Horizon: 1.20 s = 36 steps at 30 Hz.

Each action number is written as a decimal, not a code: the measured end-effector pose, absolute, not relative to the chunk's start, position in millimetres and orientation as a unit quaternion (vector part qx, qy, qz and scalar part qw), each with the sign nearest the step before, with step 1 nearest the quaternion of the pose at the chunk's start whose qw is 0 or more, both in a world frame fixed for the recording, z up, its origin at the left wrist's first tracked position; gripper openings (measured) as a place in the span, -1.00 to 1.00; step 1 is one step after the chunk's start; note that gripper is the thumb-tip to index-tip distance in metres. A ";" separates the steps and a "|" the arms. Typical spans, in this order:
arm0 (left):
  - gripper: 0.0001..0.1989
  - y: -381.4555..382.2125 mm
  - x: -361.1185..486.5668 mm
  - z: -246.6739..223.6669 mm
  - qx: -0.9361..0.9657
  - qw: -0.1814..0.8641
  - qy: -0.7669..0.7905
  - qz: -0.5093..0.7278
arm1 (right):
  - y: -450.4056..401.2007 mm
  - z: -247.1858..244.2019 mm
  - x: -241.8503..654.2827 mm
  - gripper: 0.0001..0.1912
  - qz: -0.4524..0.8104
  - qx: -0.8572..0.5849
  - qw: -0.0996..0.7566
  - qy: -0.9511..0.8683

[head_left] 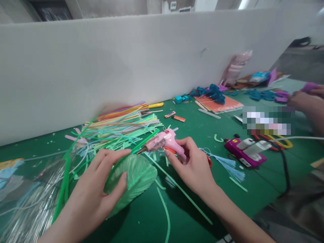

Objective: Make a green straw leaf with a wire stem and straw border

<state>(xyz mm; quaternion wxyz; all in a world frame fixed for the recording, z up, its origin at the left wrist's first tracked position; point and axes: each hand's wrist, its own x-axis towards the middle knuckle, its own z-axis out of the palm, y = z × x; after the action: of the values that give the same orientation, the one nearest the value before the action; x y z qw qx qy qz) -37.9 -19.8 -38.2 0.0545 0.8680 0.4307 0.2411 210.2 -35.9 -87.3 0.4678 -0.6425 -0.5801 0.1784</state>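
Note:
My left hand (101, 189) pinches a large green leaf (141, 172) with pale veins, thumb on its face and fingers along its upper edge. In my right hand (193, 167) is a pink glue gun (162, 140), held by its handle. Its metal nozzle points left and down, close to the leaf's top edge and the fingertips of my left hand; whether it touches the leaf I cannot tell. A thin green stem (187, 195) lies on the table between my hands.
Coloured pipe cleaners (126, 123) are heaped behind my hands. Clear plastic wrap (32, 206) lies at left. A purple power strip (245, 153) with cables, blue tassels (231, 165) and orange sheets (220, 104) are at right. Another person's hand (306, 101) shows at the right edge.

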 end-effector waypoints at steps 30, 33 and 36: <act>-0.62 -20.5 -37.3 -37.4 0.866 0.040 0.433 0.245 | -34.7 -88.3 208.7 -0.74 0.170 -0.611 0.482 -0.605; -0.62 -21.0 -38.0 -37.5 0.865 0.041 0.435 0.244 | -34.9 -89.8 209.4 -0.75 0.172 -0.616 0.478 -0.601; -0.61 -21.3 -38.3 -37.6 0.865 0.038 0.436 0.245 | -34.8 -91.8 210.0 -0.74 0.175 -0.620 0.478 -0.598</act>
<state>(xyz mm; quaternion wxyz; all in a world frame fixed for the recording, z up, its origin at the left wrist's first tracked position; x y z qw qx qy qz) -38.3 -21.3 -37.6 0.0377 0.8650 0.4362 0.2450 210.0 -34.8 -91.8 0.4776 -0.6199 -0.5975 0.1749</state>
